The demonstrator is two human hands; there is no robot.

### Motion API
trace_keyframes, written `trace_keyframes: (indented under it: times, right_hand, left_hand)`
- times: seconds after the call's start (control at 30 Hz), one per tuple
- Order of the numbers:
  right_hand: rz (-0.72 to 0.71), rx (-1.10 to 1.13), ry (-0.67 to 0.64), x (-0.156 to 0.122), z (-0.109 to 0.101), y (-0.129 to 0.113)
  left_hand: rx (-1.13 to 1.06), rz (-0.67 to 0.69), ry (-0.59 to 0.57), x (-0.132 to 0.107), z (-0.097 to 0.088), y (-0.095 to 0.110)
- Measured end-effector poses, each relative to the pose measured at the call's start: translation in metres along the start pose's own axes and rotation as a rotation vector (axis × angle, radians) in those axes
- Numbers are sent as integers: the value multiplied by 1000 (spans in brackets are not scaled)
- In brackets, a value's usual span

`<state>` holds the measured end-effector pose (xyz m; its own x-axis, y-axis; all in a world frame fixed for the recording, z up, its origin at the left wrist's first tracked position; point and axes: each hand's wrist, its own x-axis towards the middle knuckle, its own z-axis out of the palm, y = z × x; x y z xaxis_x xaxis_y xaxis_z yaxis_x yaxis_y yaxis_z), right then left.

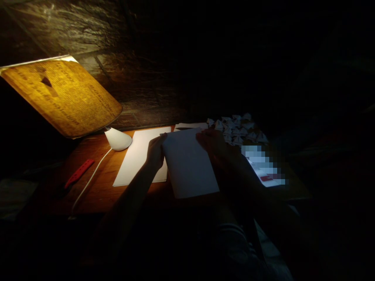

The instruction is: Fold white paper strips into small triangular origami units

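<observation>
A sheet of white paper (190, 166) is held up by both hands over the front of a wooden table. My left hand (156, 151) pinches its upper left corner. At its upper right edge, my right hand (212, 141) is closed on the paper, though its fingers are mostly in shadow. Behind my left hand lies a stack of white paper (137, 156), lit by the lamp. More white paper (190, 126) lies flat at the back of the table, partly hidden by the held sheet.
A white lamp base (118, 139) with a paper-covered shade (63, 95) stands at the left, its cable (90, 179) running forward. A red power strip (79, 173) lies beside it. Several folded paper pieces (234, 127) and a lit, pixelated screen (263, 168) are at the right.
</observation>
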<state>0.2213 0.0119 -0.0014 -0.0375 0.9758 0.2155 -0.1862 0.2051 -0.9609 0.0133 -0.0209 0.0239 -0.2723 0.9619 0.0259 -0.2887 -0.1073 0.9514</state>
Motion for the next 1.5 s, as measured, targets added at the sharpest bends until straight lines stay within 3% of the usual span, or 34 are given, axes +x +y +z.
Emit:
trace_keyframes:
  times: [0.63, 1.03, 1.13, 1.3, 1.5]
  right_hand:
    - [78, 157, -42, -6, 3, -13]
    - [27, 181, -67, -7, 2, -14]
    - [31, 188, -24, -9, 1, -20]
    - [8, 194, 95, -13, 1, -30]
    - [-67, 400, 159, -7, 6, -32]
  left_hand:
    - [-20, 60, 106, 9, -5, -8]
    - [5, 92, 105, 7, -6, -6]
    - [16, 52, 42, 7, -6, -8]
    - [102, -98, -191, 2, -5, -11]
    - [195, -184, -357, -8, 0, -10]
